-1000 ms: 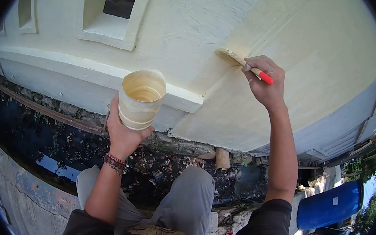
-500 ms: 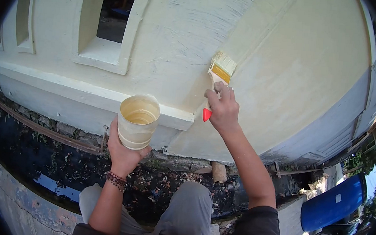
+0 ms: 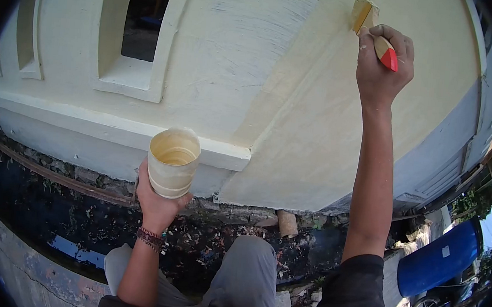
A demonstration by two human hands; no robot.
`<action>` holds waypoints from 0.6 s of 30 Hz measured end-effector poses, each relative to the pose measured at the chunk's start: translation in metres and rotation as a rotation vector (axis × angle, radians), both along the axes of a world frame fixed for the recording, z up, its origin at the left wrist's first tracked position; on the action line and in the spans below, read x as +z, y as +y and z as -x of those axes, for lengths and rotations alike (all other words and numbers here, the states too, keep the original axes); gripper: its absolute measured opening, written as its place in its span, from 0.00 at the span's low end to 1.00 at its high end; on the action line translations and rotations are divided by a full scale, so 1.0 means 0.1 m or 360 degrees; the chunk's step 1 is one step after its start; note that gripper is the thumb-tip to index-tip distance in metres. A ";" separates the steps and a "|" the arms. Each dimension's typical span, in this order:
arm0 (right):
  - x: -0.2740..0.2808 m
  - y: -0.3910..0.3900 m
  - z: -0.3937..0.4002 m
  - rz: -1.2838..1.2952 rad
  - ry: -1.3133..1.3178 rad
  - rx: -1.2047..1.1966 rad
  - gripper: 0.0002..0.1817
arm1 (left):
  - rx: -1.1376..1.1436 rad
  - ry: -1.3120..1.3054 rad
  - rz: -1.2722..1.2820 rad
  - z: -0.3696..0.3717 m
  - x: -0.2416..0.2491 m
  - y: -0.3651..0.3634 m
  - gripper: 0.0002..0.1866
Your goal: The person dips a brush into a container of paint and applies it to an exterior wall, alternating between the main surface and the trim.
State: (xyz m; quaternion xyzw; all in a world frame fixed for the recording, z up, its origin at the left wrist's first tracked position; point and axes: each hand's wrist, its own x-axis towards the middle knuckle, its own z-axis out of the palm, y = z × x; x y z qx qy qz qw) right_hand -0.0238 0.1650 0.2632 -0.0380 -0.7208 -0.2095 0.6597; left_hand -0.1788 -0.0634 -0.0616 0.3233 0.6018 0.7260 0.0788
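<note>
My right hand is closed round the wooden handle of a paintbrush, whose handle end is red. The bristles, coated in cream paint, touch the upper part of the cream wall. In my left hand is a cream plastic paint container, gripped from below and behind. It is tilted so that its open mouth shows paint-coated inner walls. Bluish-grey streaks show through thin paint on the wall panel left of the brush.
A ledge runs along the lower wall, below a window opening. Between the wall and my knees lies a dark, littered ditch with a pipe stub above it. A blue barrel stands at the right.
My right hand has carried the brush up and to the right across the wall, its arm now stretched out. The left hand and container have shifted only slightly left and down in view.
</note>
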 end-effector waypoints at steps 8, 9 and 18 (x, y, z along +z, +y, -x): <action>-2.02 -0.18 0.11 0.0445 -0.0357 -0.0215 0.12 | -0.0046 -0.0075 -0.0068 -0.04 0.06 -0.01 0.54; -2.11 -0.24 0.04 0.0447 -0.0352 -0.0217 0.12 | -0.0064 -0.0117 -0.0080 -0.04 0.07 -0.01 0.54; -0.44 -0.02 -0.09 0.0073 -0.0079 -0.0031 0.09 | -0.0021 -0.0004 -0.0022 -0.02 0.04 -0.02 0.53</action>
